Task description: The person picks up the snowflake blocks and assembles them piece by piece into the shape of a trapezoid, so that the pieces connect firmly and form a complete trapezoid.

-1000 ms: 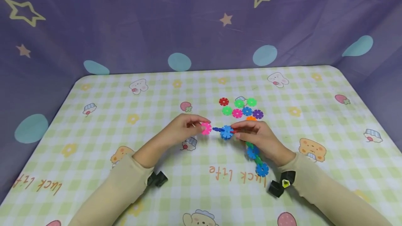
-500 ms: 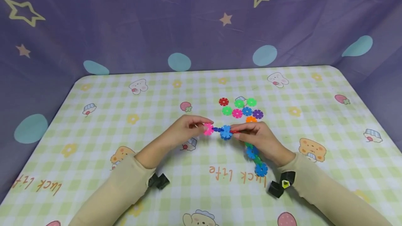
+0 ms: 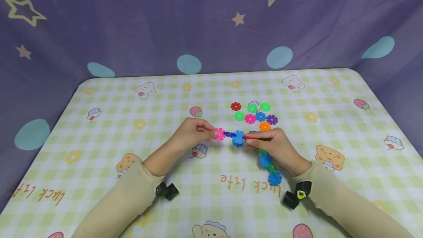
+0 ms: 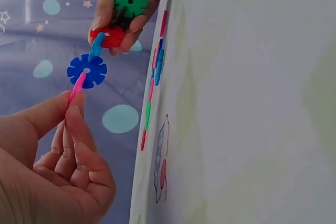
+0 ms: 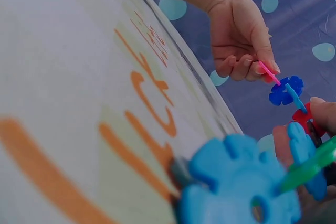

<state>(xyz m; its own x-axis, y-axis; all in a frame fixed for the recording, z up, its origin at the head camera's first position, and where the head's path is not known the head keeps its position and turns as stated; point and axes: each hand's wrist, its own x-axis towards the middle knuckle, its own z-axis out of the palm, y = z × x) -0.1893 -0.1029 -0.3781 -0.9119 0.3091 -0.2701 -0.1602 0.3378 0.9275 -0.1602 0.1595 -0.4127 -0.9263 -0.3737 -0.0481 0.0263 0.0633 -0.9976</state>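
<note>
Between thumb and index finger my left hand [image 3: 193,130] pinches a pink snowflake disc [image 3: 219,134]. Its edge sits at a slot of a dark blue disc [image 4: 86,71], the end piece of a chain of slotted plastic discs. My right hand [image 3: 275,146] pinches the chain by a red disc [image 4: 107,37], one light blue disc [image 3: 238,139] behind the dark blue end. Past the right hand, the chain runs on through a green disc [image 4: 131,2] and down to a blue disc [image 3: 275,178] near the right wrist. The right fingers and palm hide part of the chain.
Beyond the right hand, several loose discs lie flat on the checked tablecloth [image 3: 158,113], among them a red disc [image 3: 235,106], a purple disc [image 3: 272,119] and an orange disc [image 3: 265,126]. A purple curtain [image 3: 211,25] hangs behind the table.
My left hand has brought the pink disc rightward, from a small gap to the dark blue disc's edge. The right hand has stayed nearly still, holding the chain.
</note>
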